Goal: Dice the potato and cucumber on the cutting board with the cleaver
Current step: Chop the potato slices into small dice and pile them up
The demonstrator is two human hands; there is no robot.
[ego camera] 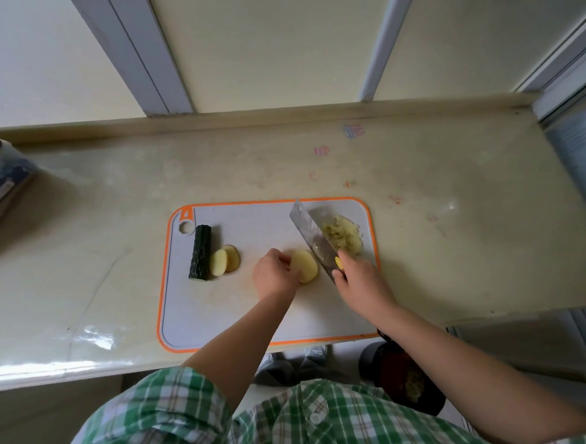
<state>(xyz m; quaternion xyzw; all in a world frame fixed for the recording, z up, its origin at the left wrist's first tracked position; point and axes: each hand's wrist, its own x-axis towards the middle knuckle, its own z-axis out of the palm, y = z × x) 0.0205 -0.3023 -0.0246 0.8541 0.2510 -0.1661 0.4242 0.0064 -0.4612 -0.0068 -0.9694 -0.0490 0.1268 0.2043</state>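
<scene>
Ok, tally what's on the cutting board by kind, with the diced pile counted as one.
Cucumber piece: 1
Potato slices: 2
Potato chunk, held by left hand: 1
Diced potato pile: 1
Cleaver, in right hand: 1
Total: 6

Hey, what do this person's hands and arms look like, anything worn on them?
The left hand and right hand are bare, no gloves or watch visible. Forearms are uncovered. The green-and-white checked shirt has a white button, its sleeves ending near the elbows.

Green plaid shirt [306,428], brown stripes (white button [314,418])
</scene>
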